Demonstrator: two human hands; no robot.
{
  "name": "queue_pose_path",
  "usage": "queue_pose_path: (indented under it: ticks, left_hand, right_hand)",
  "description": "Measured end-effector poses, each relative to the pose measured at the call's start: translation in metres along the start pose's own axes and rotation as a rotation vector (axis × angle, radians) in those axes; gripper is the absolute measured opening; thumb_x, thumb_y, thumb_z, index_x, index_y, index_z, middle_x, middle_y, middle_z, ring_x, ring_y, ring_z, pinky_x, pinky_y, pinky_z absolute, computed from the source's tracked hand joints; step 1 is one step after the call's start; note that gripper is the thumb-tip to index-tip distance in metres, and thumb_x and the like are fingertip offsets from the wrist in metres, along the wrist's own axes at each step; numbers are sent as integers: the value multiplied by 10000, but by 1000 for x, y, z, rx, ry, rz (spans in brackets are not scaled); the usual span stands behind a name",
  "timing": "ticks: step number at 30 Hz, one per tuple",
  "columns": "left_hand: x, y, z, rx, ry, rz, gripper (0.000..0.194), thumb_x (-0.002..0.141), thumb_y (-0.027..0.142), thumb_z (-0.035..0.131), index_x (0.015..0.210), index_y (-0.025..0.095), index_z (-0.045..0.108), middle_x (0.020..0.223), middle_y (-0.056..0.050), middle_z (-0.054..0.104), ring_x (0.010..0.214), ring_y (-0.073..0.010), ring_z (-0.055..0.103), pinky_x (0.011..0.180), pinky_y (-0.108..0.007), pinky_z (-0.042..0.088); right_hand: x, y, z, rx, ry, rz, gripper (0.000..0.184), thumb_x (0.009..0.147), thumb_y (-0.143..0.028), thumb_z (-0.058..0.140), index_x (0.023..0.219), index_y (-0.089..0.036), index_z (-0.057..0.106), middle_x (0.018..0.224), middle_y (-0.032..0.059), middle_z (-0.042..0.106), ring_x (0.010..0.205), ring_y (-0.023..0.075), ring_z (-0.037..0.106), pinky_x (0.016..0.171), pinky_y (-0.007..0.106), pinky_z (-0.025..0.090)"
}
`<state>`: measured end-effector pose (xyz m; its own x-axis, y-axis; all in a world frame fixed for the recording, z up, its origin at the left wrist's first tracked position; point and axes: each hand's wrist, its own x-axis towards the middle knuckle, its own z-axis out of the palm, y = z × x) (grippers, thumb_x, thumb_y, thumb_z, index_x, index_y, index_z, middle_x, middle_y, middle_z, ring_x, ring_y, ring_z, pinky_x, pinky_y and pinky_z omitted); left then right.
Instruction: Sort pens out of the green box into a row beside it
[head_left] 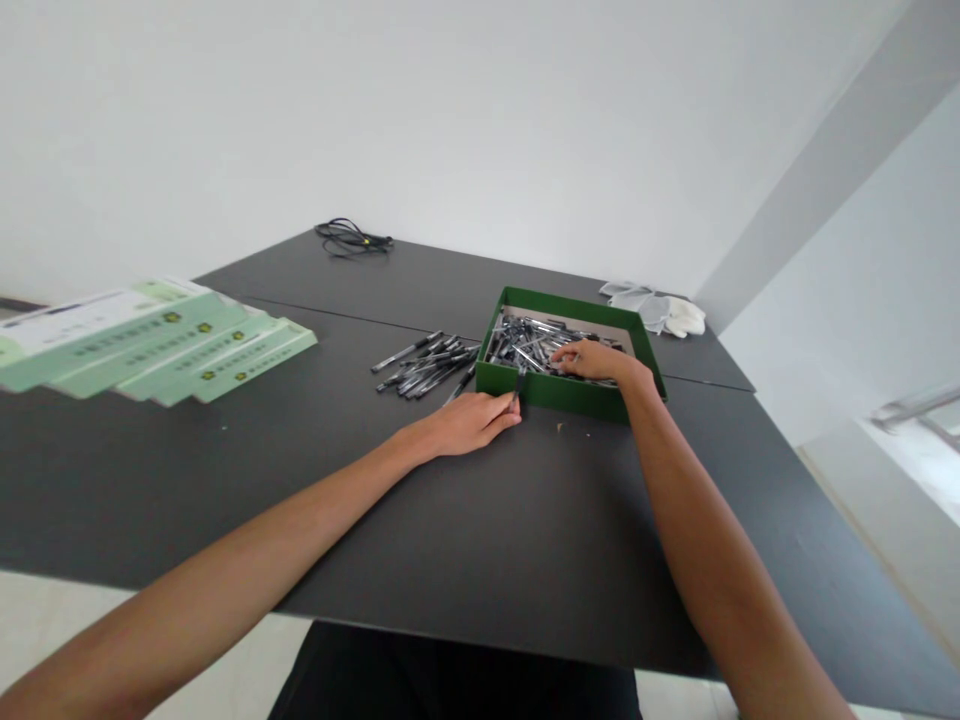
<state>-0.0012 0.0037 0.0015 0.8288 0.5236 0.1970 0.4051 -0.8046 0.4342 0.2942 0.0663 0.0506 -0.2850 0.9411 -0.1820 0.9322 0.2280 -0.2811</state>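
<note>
My left hand (484,420) rests on the table by the near left corner of a green box (574,395). Its closed fingers hold a black-and-clear pen (520,381) upright against the box's front wall. Inside the box lies a jumbled heap of similar pens (525,340). My right hand (592,359) reaches over the front wall into this heap, its fingers bent and drawn together; whatever is between the fingertips is too small to make out. Left of the box, a loose pile of pens (431,365) lies on the table, mostly slanting the same way.
Green-and-white printed cards or booklets (180,340) are fanned out at the left of the dark table (480,540). A coiled black cable (352,238) lies at the back. White gloves (681,317) and pale translucent items (630,297) lie behind the box, near the wall.
</note>
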Motion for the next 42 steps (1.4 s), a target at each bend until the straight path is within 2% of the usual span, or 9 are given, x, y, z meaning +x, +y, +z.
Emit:
queue_pose_path:
  ticks: [9,15,19,22,26,31,34,38,42]
  left_hand:
    - [0,1,0,-1,2,0,265,1103,415,373,1046,220,542,958,-44,698,867,-214,680,763,-317,454]
    - [-1,2,-2,-8,-9,-8,258,1101,405,374,1048,218,545,975,-45,701,877,-214,681,778,-317,466]
    - [-2,3,-3,-3,-19,-9,270,1102,409,373,1037,217,553,951,-47,700,860,-216,681,763,-316,470]
    - [-1,2,-4,-4,-25,-15,272,1100,404,376,1030,215,558,946,-51,702,843,-215,679,755,-319,472]
    - [-1,2,-4,-19,-25,-21,267,1100,399,378,1033,214,558,959,-55,706,855,-214,681,755,-317,473]
    - [-2,-1,-2,-33,-26,-12,280,1103,411,376,1036,211,561,990,-59,708,905,-216,689,794,-315,477]
    - [-3,-3,-1,-49,-14,-6,291,1112,418,358,1045,214,554,993,-53,704,906,-211,685,811,-316,475]
    - [-3,-3,-1,-59,-7,-8,294,1114,422,351,1050,218,553,1013,-52,700,921,-211,683,818,-317,473]
    - [-2,-1,-3,-72,-18,-8,294,1112,423,354,1038,220,553,1013,-53,701,919,-211,684,814,-316,472]
  right_hand:
    - [0,-2,-2,-43,-66,60,366,947,-339,640,1288,-253,744,1113,40,785,914,192,692,823,240,497]
    - [3,16,3,-90,-38,212,199,893,-259,670,984,-178,827,1021,98,808,920,232,730,814,271,520]
    - [-3,26,-5,-86,19,244,216,870,-175,647,974,-188,836,1092,107,808,981,241,742,861,274,528]
    - [-9,29,-15,-26,159,190,325,906,-129,535,1043,-187,824,1146,83,799,1033,207,724,901,247,509]
    - [-18,38,-25,166,430,87,416,922,-140,426,1151,-136,774,1073,93,783,912,195,685,874,281,512]
    - [-23,49,-27,372,578,61,442,1004,-346,392,1194,-136,732,996,89,738,820,189,619,786,288,510]
    - [-24,44,-26,475,592,24,496,1016,-496,420,1210,-146,713,1054,85,719,813,172,592,722,257,489]
    - [-27,33,-27,556,510,-61,557,988,-602,479,1268,-165,683,1074,61,701,788,149,566,673,233,464]
    - [-27,30,-27,352,502,-123,459,944,-524,609,1207,-168,731,1029,61,721,863,168,611,774,253,474]
